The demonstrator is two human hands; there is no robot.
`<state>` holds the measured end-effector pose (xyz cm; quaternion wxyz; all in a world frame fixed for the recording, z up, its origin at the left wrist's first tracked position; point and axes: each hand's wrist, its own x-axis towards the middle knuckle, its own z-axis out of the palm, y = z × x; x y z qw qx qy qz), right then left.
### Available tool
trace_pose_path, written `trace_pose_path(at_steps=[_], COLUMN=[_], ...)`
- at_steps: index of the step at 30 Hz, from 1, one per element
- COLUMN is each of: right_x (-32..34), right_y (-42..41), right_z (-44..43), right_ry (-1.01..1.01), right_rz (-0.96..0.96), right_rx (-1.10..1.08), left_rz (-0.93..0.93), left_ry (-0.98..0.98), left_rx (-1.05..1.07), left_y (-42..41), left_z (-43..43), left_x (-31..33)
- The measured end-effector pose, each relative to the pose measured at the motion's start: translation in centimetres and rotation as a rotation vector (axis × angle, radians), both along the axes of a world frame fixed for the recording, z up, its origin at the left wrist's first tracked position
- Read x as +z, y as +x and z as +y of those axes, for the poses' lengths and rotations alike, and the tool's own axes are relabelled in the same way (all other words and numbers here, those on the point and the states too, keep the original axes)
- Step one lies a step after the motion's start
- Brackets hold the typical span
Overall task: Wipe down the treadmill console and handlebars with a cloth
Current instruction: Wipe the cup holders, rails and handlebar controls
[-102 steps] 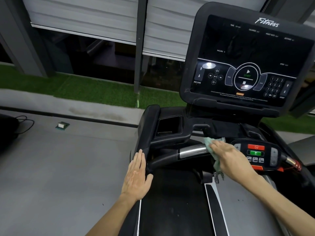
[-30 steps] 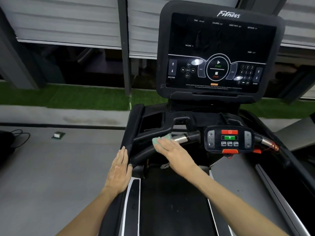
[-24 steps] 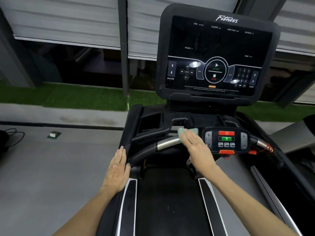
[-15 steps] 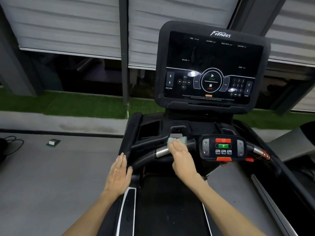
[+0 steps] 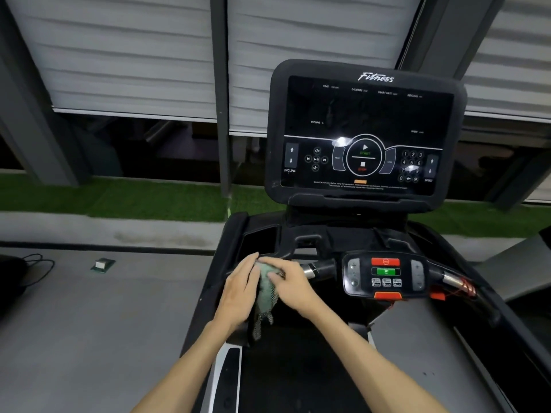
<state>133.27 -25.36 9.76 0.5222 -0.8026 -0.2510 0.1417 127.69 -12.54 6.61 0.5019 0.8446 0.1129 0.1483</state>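
Cloth (image 5: 266,289), pale green, crumpled, frayed end dangling, both hands pinched on it at handlebar (image 5: 317,268)

Cloth (image 5: 266,289) mostly covered by left hand (image 5: 240,296) and right hand (image 5: 290,286); only strip between them and dangling mesh end showed. Handlebar (image 5: 320,267) hidden under both hands along left stretch; grip on it could not be judged. Small print along bottom of console (image 5: 362,135) screen too small to read. Labels on lower buttons of control pod (image 5: 385,275) blurred. Forearms cut by near edge. Dark object with cable (image 5: 41,268) at far left cut by frame edge, identity unclear. Small green item (image 5: 102,265) on floor too small to tell.
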Motion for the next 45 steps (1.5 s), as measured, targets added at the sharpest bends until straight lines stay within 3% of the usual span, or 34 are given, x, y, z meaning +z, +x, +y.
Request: trace_pose_path(at_steps=[5, 8, 11, 13, 17, 20, 22, 25, 29, 33, 35, 38, 45], right_x=[3.7, 6.2, 7.3, 7.4, 7.3, 6.6, 6.3, 6.1, 4.5, 3.9, 3.7, 2.3, -0.4], right_y=[3.1, 4.3, 4.6, 4.6, 5.4, 6.0, 6.3, 6.8, 8.0, 8.1, 7.6, 7.1, 5.7], right_z=[-6.1, -10.0, -14.0, -16.4, -20.2, -22.1, -23.2, -25.0, -26.7, -28.1, -27.6, -25.1, -17.5], right_ry=[0.425, 0.542, 0.553, 0.481, 0.304, 0.278, 0.402, 0.59, 0.482, 0.081, -0.03, -0.134, -0.17], right_rz=[0.446, 0.592, 0.562, 0.488, 0.255, 0.152, 0.252, 0.452, 0.282, -0.208, -0.415, -0.529, -0.817], right_rx=[-0.112, -0.14, -0.125, -0.119, -0.356, -0.498, -0.474, -0.268, -0.346, -0.448, -0.393, -0.237, -0.018], left_rz=[-0.021, -0.059, -0.077, -0.106, -0.193, -0.206, -0.189, -0.11, -0.04, -0.033, 0.116, 0.278, 0.226], left_ry=[-0.183, -0.205, -0.272, -0.216, -0.041, 0.038, 0.102, 0.12, 0.032, 0.304, 0.486, 0.714, 0.789], left_rx=[-0.079, -0.039, 0.011, 0.039, 0.051, 0.012, -0.012, -0.124, -0.205, 0.006, -0.02, -0.12, -0.187], left_y=[3.2, 4.8, 5.7, 6.1, 6.7, 7.0, 7.0, 6.7, 6.0, 5.3, 5.4, 5.5, 5.0], left_z=[-3.1, -5.9, -9.7, -12.3, -17.9, -22.1, -24.3, -26.5, -26.6, -22.1, -19.0, -16.1, -13.7], left_x=[4.3, 6.4, 8.4, 9.2, 10.1, 9.8, 9.3, 8.9, 8.1, 5.9, 4.4, 2.4, -0.1])
